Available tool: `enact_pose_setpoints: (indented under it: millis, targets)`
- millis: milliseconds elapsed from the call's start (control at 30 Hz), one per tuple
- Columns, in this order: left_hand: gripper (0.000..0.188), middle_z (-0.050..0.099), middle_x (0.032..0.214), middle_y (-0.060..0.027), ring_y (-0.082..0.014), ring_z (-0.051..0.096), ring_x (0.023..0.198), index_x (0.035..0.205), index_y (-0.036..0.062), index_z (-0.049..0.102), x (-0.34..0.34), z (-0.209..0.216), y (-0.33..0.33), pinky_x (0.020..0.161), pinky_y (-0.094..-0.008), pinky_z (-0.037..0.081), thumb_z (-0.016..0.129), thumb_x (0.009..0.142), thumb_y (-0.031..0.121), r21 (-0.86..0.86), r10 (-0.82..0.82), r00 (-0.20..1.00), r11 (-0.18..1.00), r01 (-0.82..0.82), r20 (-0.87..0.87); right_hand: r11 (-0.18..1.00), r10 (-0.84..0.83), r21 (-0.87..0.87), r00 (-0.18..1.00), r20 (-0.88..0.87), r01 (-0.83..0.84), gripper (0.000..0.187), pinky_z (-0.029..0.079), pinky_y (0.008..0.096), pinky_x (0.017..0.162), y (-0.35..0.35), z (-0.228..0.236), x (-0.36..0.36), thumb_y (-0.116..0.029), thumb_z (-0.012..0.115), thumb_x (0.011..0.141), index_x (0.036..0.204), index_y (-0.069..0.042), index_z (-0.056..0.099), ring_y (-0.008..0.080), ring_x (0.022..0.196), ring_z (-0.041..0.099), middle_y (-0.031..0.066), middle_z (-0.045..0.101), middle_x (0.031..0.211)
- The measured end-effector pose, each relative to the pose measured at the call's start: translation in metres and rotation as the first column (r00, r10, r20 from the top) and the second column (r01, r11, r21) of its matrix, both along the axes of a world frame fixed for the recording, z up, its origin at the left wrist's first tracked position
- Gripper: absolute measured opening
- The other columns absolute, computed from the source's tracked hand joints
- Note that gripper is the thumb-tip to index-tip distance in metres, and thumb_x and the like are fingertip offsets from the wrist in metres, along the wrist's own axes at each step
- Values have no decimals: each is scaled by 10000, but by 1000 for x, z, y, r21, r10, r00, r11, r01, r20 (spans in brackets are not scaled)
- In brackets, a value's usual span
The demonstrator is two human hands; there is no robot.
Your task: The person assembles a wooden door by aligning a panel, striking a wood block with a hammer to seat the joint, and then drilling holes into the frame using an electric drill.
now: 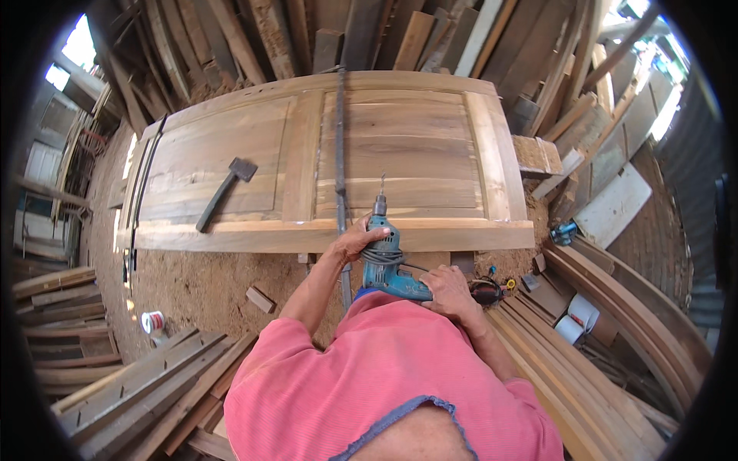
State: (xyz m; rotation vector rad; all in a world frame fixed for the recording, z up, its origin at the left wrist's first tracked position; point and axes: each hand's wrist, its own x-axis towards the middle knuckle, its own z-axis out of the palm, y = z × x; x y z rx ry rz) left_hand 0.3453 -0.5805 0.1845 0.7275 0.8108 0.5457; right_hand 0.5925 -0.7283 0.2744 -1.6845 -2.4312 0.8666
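Note:
A teal electric drill (381, 270) is in front of my chest, its thin bit pointing away from me over the near edge of a wooden panel door (307, 154). My left hand (355, 238) grips the drill's body just behind the chuck (380, 204). The dark power cord (377, 254) is wound round the body beside those fingers. My right hand (450, 289) is closed round the end of the drill's handle, and its fingertips are partly hidden. A hammer (227, 192) with a dark handle lies on the door's left panel. A long metal bar clamp (340, 146) crosses the door's middle.
Another clamp (146, 177) spans the door's left end. Planks (415, 42) lean behind it; stacked boards (154, 384) lie at the lower left, more boards (569, 369) at the lower right. A second teal power tool (563, 232) sits right. A white tub (153, 322) stands on the sawdust-covered floor.

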Motion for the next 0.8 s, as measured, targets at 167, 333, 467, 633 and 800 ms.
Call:
enact_pose_setpoints:
  millis: [167,333,467,633,800]
  targets:
    - [691,654,1041,-54,-134,647,936,1322,8,487,-51,15,-28,860,-297,553,874,801,246,261,121,990,960,-98,-71,900,-172,-435,893,-416,-30,463,515,461,950,54,19,-21,-285,722,875,1236,-9,628,334,1083,664,190,690,1159]
    - [655,672,1031,-36,-123,646,952,1306,42,506,-49,38,-59,877,-295,539,880,796,214,322,224,973,926,-197,-48,949,-7,-259,806,-593,-182,570,479,442,1022,90,-5,-44,-314,690,923,1369,1,528,328,1199,607,238,600,1324]
    - [581,663,986,-23,-114,639,918,1240,48,539,-50,28,-84,851,-303,539,875,793,206,177,366,930,913,-367,40,787,180,-511,921,-346,-346,548,481,415,1003,98,-42,-40,-378,678,928,1313,3,592,318,1181,621,200,654,1267]
    - [450,693,982,-89,-173,683,905,1129,58,585,-80,-23,-101,827,-322,561,832,814,264,-9,398,914,917,-398,84,805,233,-480,930,-286,-349,408,518,406,867,88,-36,-45,-359,655,939,1135,-4,699,296,1003,679,171,734,1078]
    - [307,720,963,-138,-221,713,855,1044,41,624,-61,-40,-106,781,-352,588,732,865,265,-131,559,828,825,-549,52,908,242,-313,959,-150,-278,314,500,430,756,95,-31,-43,-306,664,928,984,0,711,343,853,665,203,704,911]
